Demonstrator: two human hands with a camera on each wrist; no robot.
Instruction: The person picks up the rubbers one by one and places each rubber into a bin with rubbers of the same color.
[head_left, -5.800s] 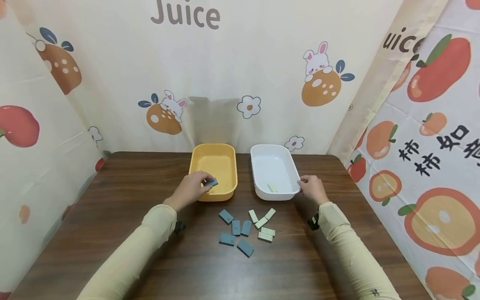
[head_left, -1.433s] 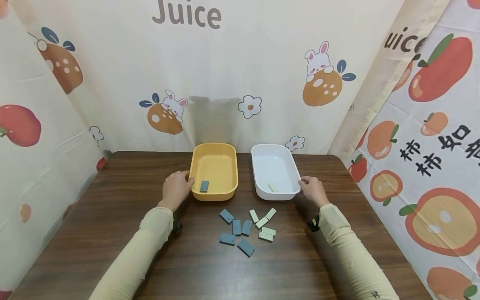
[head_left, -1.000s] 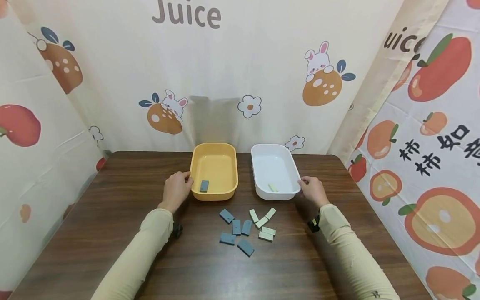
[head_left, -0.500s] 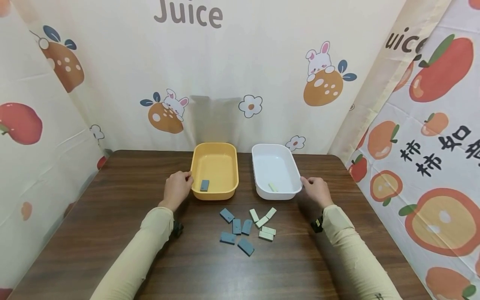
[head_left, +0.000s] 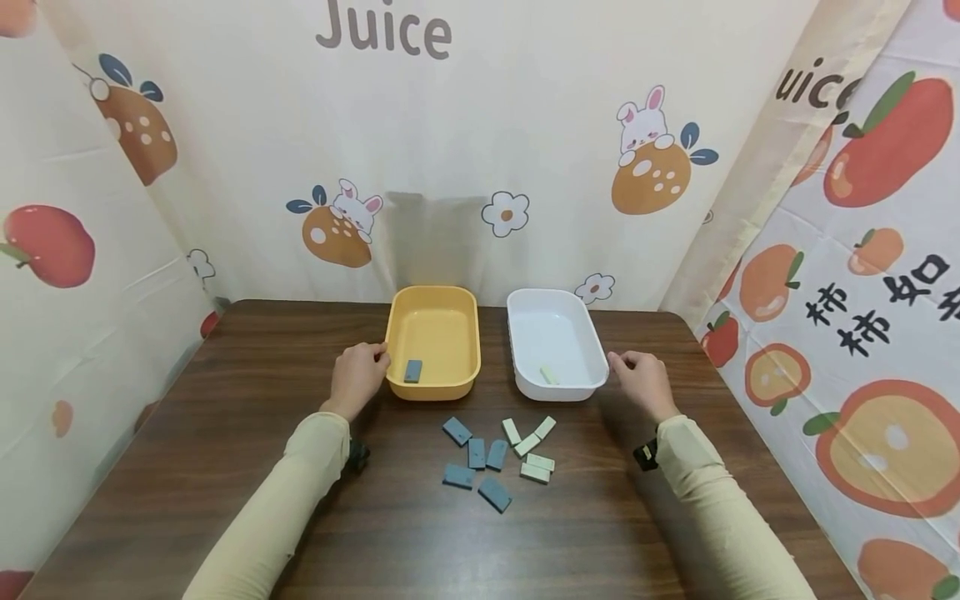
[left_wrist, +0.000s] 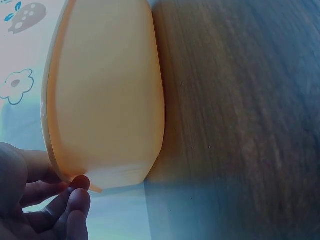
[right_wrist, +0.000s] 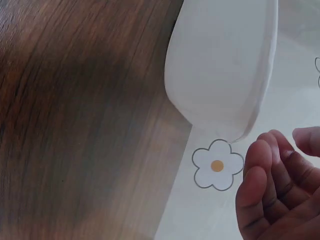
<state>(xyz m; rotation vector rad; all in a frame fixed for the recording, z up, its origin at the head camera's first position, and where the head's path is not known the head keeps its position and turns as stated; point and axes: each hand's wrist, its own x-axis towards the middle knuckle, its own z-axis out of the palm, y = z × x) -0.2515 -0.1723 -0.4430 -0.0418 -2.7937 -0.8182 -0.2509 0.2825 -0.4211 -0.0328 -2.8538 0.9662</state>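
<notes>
My left hand [head_left: 360, 379] pinches the near left rim of the yellow plastic bin [head_left: 438, 329]; in the left wrist view thumb and fingers meet at its rim. One blue-grey block [head_left: 413, 372] lies inside that bin. Just off the right side of the white bin [head_left: 553, 333], my right hand [head_left: 645, 385] holds nothing, its fingers loosely bent. The right wrist view shows a gap between those fingers [right_wrist: 257, 155] and the white rim. A pale green block [head_left: 548, 375] lies in the white bin.
On the brown wooden table [head_left: 225, 433], several flat blue-grey blocks [head_left: 477, 454] and several pale green blocks [head_left: 536, 473] lie in front of the bins. A printed curtain [head_left: 435, 125] hangs behind and along both sides.
Earlier the left hand held a blue-grey block over the yellow bin; it now lies inside, and that hand grips the rim. The right hand has let go of the white bin and moved slightly right.
</notes>
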